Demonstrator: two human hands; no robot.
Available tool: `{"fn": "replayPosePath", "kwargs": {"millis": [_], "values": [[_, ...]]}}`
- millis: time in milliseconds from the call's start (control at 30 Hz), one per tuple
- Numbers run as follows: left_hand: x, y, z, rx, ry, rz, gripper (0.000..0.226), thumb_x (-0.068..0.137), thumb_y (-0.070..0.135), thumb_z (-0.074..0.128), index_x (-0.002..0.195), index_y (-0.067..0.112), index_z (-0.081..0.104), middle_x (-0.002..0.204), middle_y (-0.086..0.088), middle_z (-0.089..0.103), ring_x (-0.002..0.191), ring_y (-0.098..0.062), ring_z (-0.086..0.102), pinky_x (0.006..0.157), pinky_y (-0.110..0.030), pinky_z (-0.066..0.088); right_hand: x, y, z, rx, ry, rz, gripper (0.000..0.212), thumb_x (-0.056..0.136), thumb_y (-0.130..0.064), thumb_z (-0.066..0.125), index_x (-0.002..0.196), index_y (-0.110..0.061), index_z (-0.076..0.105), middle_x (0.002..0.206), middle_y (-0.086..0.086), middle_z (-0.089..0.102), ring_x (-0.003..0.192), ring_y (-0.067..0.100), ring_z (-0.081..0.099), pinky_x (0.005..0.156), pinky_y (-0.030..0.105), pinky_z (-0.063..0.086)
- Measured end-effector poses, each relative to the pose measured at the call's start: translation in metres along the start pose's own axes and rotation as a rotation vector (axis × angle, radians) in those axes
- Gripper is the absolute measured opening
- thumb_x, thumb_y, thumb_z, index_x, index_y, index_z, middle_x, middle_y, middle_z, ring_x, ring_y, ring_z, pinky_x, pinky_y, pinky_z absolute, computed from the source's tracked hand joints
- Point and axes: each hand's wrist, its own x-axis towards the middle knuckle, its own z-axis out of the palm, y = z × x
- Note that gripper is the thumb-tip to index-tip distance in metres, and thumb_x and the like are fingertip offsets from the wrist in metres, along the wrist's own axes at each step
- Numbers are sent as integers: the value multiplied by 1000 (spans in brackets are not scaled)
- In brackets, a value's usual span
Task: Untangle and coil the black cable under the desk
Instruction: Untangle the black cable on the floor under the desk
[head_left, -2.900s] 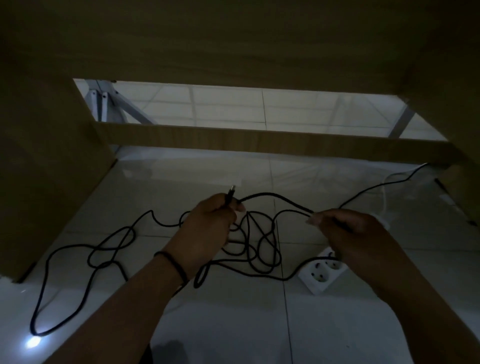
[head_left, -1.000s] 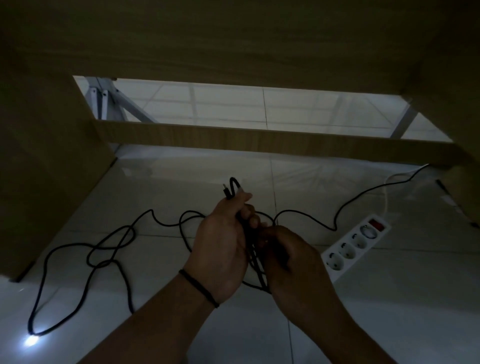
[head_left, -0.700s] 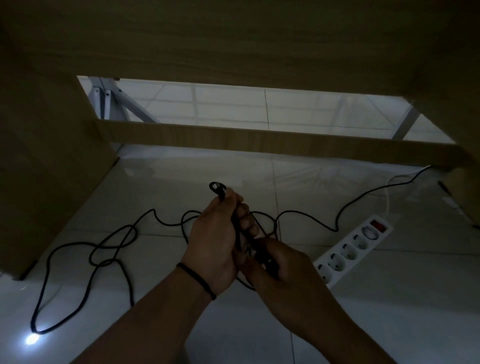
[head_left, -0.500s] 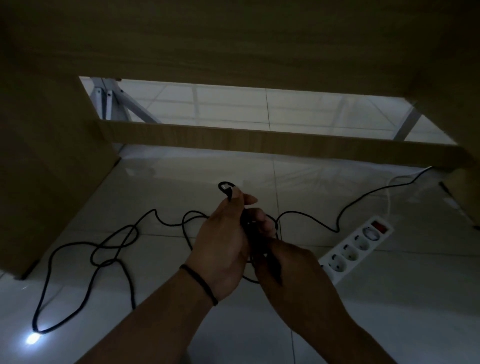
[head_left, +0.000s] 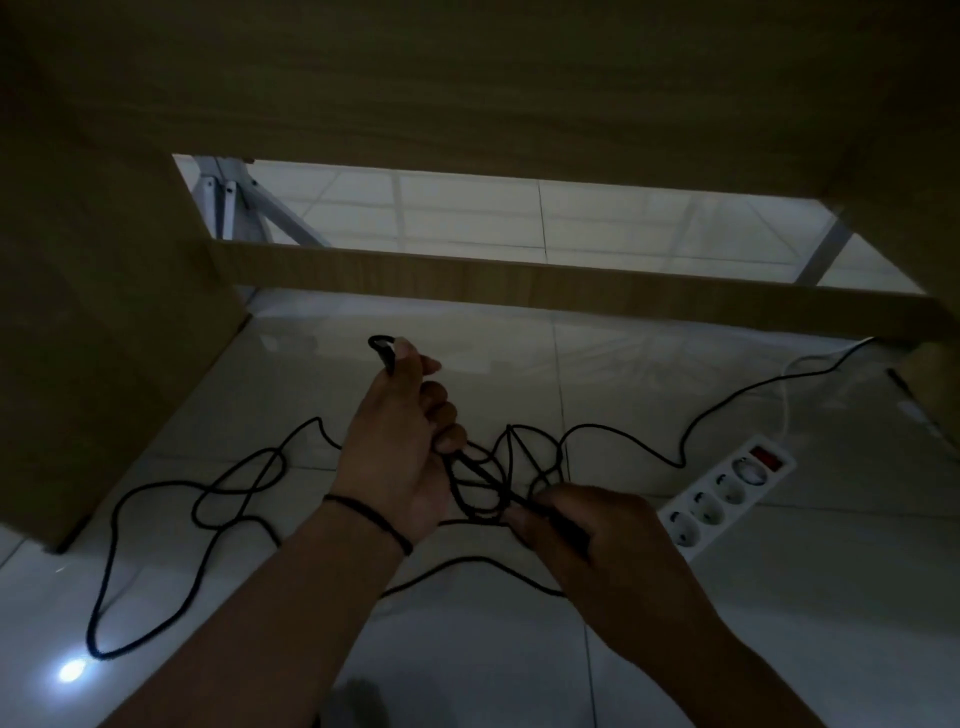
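A long black cable (head_left: 156, 480) lies in loose loops across the white tiled floor under the desk. My left hand (head_left: 400, 447) grips the cable, with a small folded end sticking up above the thumb. My right hand (head_left: 576, 525) pinches a strand just to the right of it and lower. Between the two hands hang several tangled loops. From the tangle one strand runs right and back toward the desk's right leg. Another strand sags below my wrists.
A white power strip (head_left: 727, 493) with a red switch lies on the floor at the right. Wooden desk panels close in the left (head_left: 93, 322) and the top, and a wooden crossbar (head_left: 519, 283) spans the back. A bright light spot shines on the floor at lower left.
My right hand has pulled away from the left, down and to the right, drawing a strand out. The bunched loops now spread between the hands. My left hand has lifted slightly.
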Motion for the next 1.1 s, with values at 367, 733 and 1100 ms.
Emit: {"fn": "replayPosePath", "kwargs": {"millis": [367,733,1100], "values": [[19,29,-26,-99,27,-53,41,97,46,34,67,19,42,45,8,30,33,-6,26,34,-14,26,1,24,-38,229,-52,294,15,83,-32,60,73,-36,69,74,8,68,67,25,62,57,25,47],[14,24,-20,117,-104,-37,31,100,32,32,76,18,45,48,7,35,37,-7,33,38,-18,34,1,10,-35,-54,-162,7,18,85,-26,63,99,-31,72,74,-20,61,81,0,59,62,6,42],[-10,3,-2,365,-217,-278,29,96,35,43,76,14,47,58,0,50,55,-15,54,47,-25,51,4,21,-28,-309,13,-160,36,80,-44,47,68,-19,71,64,-7,61,66,6,52,59,16,41]]}}
